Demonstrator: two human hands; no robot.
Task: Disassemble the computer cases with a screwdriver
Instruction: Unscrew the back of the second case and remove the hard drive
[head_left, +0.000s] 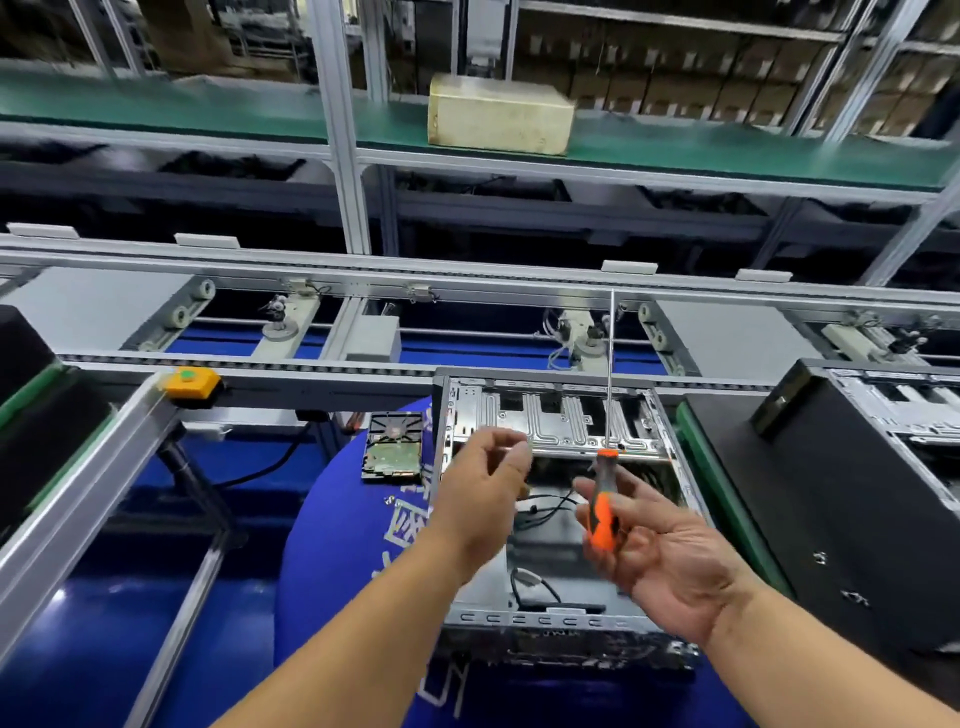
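Above the open computer case (561, 514) we raise, left to right, our empty left hand (485, 493), fingers loosely curled, and our right hand (657, 551) loosely cradling the screwdriver (602, 512), shaft upright, tip pointing away from the case.

Open computer case (550, 571) at lower centre; hard drive (392, 446) just left of it; second case (852, 493) at right; box (500, 113) on shelf (208, 111), upper centre.
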